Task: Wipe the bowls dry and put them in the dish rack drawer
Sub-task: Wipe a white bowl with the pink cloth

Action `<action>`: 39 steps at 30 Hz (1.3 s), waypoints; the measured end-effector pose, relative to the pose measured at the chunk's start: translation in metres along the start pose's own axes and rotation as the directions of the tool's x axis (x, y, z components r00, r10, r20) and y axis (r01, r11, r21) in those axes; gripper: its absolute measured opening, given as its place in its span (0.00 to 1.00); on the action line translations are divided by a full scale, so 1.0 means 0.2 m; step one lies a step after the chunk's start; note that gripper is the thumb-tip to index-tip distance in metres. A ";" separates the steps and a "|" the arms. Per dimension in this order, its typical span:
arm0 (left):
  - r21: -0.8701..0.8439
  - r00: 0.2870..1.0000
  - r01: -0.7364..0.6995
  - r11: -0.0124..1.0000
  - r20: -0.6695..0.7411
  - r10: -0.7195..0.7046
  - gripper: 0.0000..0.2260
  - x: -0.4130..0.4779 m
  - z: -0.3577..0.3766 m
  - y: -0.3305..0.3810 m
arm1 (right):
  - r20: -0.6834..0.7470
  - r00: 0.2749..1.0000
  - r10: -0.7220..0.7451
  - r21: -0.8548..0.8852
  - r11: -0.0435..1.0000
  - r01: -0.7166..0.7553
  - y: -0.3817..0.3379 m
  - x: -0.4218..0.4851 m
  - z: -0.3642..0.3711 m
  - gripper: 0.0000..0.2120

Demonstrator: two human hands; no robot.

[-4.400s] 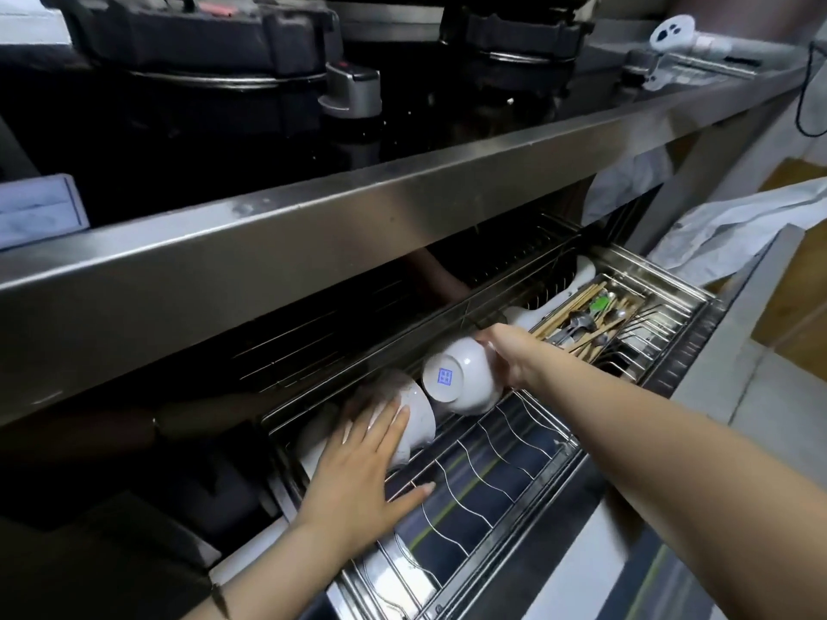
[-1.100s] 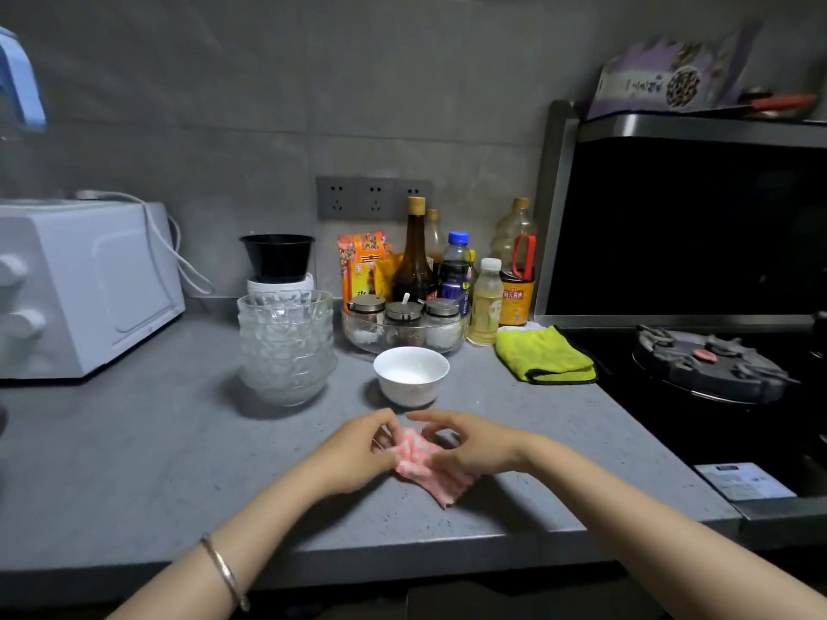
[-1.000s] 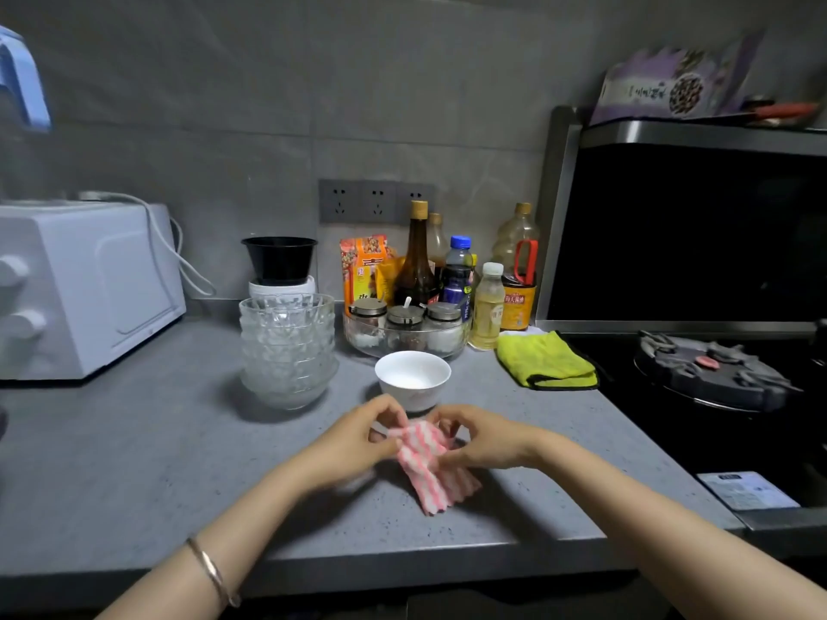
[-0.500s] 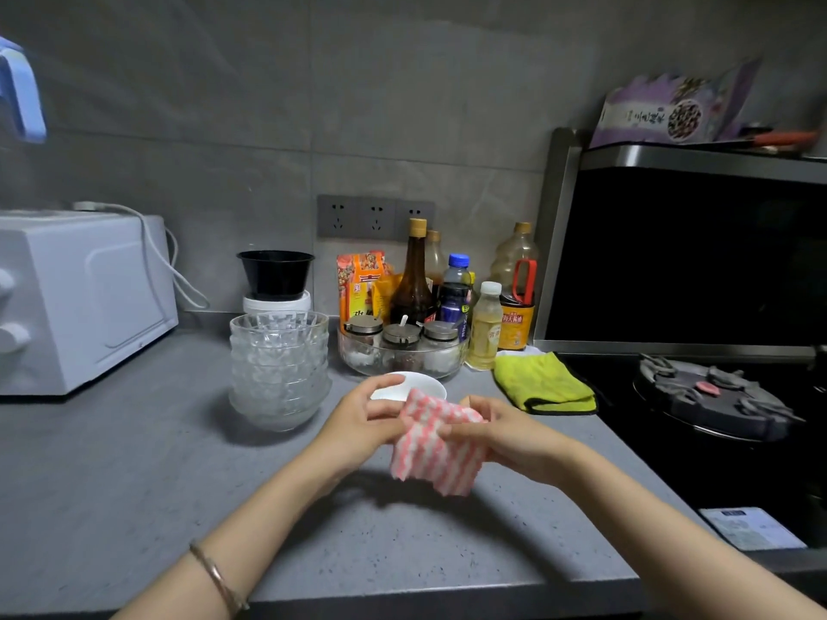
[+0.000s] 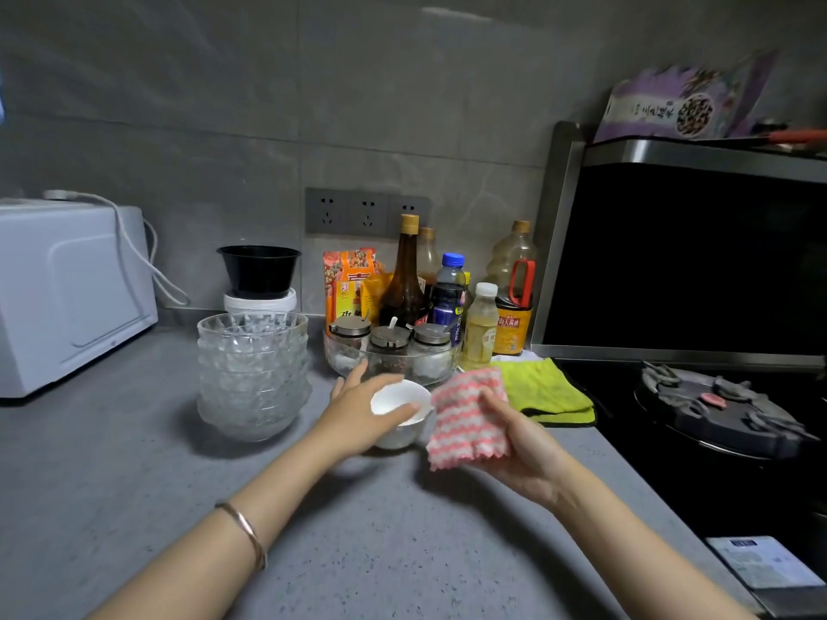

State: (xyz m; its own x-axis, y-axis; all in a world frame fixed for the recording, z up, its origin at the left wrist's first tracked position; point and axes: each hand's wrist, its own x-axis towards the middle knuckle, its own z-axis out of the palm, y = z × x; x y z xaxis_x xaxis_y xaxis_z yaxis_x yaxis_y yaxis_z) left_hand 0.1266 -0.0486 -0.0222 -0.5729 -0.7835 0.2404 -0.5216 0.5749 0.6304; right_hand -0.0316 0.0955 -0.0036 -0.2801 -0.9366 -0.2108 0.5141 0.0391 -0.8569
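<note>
Reaching forward over the grey counter (image 5: pixel 134 485), the left hand (image 5: pixel 358 418) curls round the white bowl (image 5: pixel 402 432), thumb over its rim, apparently to steady it for drying. The right hand (image 5: pixel 519 445) grips the bunched pink striped cloth (image 5: pixel 465 422) just beside the bowl, ready to wipe. Half a second earlier both hands held the cloth and the bowl stood untouched behind them; now the left has swapped cloth for bowl.
</note>
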 end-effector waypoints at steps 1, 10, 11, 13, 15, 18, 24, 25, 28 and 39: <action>0.047 0.999 0.018 0.999 0.032 -0.020 0.24 0.00 0.02 -0.02 | -0.029 1.000 -0.010 0.037 0.999 0.011 -0.01 0.01 -0.02 0.22; 0.026 0.999 -0.053 0.998 -0.007 0.053 0.06 0.01 0.14 -0.09 | -0.115 0.993 -0.004 0.132 0.991 0.019 0.01 0.05 -0.07 0.18; 0.021 0.998 -0.055 0.998 -0.010 0.055 0.07 0.01 0.15 -0.09 | -0.112 0.994 -0.006 0.149 0.989 0.023 0.01 0.05 -0.06 0.17; 0.002 0.995 -0.091 0.996 -0.039 0.091 0.09 0.00 0.15 -0.09 | -0.105 0.994 -0.021 0.176 0.984 0.039 0.00 0.04 -0.07 0.16; -0.123 0.990 -0.120 0.985 -0.086 0.110 0.06 -0.02 0.12 -0.06 | -0.102 0.994 -0.042 0.198 0.978 0.062 0.00 0.04 -0.08 0.18; -0.383 0.989 -0.099 0.918 -0.138 0.048 0.02 -0.08 0.05 0.05 | -0.092 0.992 -0.090 0.227 0.968 0.109 -0.02 0.00 -0.07 0.18; -0.791 0.983 -0.016 0.611 -0.123 -0.134 0.10 -0.27 -0.13 0.17 | -0.051 0.951 -0.305 0.242 0.920 0.308 -0.05 -0.10 0.09 0.19; -0.804 0.979 -0.031 0.593 -0.144 -0.144 0.11 -0.29 -0.15 0.17 | -0.036 0.932 -0.361 0.213 0.908 0.360 -0.05 -0.13 0.13 0.18; -0.820 0.960 -0.044 0.570 -0.192 -0.202 0.12 -0.34 -0.20 0.14 | 0.041 0.826 -0.563 0.010 0.827 0.563 -0.02 -0.17 0.26 0.16; -0.882 0.856 -0.005 0.472 -0.248 -0.453 0.24 -0.47 -0.31 0.05 | 0.691 0.414 -0.593 -0.591 -0.132 0.796 0.34 -0.13 0.61 0.23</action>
State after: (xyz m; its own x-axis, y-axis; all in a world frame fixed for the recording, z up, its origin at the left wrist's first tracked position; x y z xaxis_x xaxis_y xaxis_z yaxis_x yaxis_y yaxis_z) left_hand 0.2139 0.0157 0.0077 -0.0972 -0.9899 0.1030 0.3140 0.0677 0.9470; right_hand 0.1086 0.0794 0.0006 0.1390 -0.6517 0.7456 -0.7697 -0.5449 -0.3328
